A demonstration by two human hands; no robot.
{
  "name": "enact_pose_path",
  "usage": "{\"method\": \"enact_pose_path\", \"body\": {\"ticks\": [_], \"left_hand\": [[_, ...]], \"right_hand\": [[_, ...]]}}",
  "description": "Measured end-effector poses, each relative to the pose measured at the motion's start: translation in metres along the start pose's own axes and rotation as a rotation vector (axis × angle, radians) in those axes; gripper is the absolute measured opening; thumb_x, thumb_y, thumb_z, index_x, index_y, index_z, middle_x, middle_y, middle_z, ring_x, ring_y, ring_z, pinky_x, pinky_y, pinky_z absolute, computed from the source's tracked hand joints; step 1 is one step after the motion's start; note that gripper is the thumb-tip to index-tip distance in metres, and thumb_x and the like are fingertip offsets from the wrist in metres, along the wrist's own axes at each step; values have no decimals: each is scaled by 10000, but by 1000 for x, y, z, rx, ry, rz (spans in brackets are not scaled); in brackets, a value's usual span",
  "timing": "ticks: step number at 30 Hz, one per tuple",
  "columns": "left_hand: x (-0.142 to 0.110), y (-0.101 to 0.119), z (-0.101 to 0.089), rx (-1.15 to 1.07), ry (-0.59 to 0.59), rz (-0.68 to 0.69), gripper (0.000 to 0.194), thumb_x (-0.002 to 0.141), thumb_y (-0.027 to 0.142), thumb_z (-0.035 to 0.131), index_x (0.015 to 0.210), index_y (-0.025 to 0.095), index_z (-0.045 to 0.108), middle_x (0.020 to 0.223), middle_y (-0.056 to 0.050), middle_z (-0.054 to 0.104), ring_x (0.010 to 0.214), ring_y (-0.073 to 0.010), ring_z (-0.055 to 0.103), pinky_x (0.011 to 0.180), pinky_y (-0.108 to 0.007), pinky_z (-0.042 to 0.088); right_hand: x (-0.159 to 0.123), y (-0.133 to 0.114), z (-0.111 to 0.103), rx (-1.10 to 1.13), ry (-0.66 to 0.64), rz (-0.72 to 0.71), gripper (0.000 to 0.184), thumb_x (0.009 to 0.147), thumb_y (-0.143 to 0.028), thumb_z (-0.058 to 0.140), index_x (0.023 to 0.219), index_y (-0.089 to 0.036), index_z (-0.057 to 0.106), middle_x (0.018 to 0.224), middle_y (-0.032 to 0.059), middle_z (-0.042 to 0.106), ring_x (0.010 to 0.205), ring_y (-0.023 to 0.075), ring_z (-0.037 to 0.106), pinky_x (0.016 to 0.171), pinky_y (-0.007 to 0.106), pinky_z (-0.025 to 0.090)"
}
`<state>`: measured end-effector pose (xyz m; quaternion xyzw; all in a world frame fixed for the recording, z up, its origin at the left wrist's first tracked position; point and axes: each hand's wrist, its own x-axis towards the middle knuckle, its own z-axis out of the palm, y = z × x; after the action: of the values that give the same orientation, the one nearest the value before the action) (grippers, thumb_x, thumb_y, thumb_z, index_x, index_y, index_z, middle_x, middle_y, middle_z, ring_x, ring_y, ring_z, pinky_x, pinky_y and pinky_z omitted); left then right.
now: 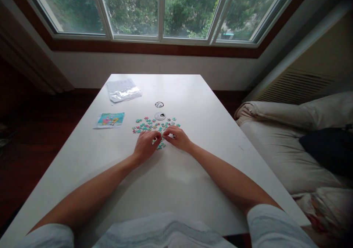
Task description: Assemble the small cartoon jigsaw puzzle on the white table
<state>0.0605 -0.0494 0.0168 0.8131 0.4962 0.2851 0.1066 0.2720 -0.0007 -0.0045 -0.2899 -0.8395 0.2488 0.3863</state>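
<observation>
Small jigsaw puzzle pieces (146, 126), mostly teal with some pink and yellow, lie scattered on the white table (171, 174) around my hands. My left hand (147, 143) is pinched at the fingertips on a puzzle piece, just over the pile. Close beside it, my right hand (178, 137) pinches a piece too, its fingertips almost meeting those of the left. The pieces in the fingers are tiny and partly covered, so I cannot tell whether they are joined.
Left of the pile lies a colourful cartoon picture sheet (110, 120). Behind it rests a clear plastic bag (123, 89). Two round flat items (160, 116) sit beyond the pieces. A beige sofa (275, 145) stands to the right, and a window (162, 12) is ahead.
</observation>
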Motion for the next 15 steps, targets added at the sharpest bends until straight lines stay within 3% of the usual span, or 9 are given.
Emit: {"method": "enact_pose_path", "body": {"ticks": [4, 10, 15], "left_hand": [[-3, -2, 1, 69, -42, 14, 62, 971, 279, 580, 962, 229, 616, 930, -12, 697, 903, -205, 633, 872, -366, 431], [-8, -6, 3, 116, -152, 202, 170, 908, 204, 616, 1070, 240, 653, 1118, -65, 673, 1082, -256, 569, 976, -427, 443], [-9, -9, 5, 92, -207, 292, 298, 859, 94, 588, 1091, 264, 667, 1250, -49, 649, 1209, -261, 518, 1050, -456, 420]], "right_hand": [[-2, 7, -1, 26, 55, 87, 191, 950, -373, 617, 852, -218, 670, 818, 19, 674, 805, 172, 604, 795, 318, 465], [-2, 22, -4, -124, 212, 291, 213, 937, -343, 588, 774, -216, 638, 774, 8, 651, 782, 172, 580, 730, 303, 444], [0, 31, -4, -207, 128, 249, 218, 942, -354, 602, 783, -216, 659, 834, 31, 666, 852, 190, 577, 816, 327, 441]]}}
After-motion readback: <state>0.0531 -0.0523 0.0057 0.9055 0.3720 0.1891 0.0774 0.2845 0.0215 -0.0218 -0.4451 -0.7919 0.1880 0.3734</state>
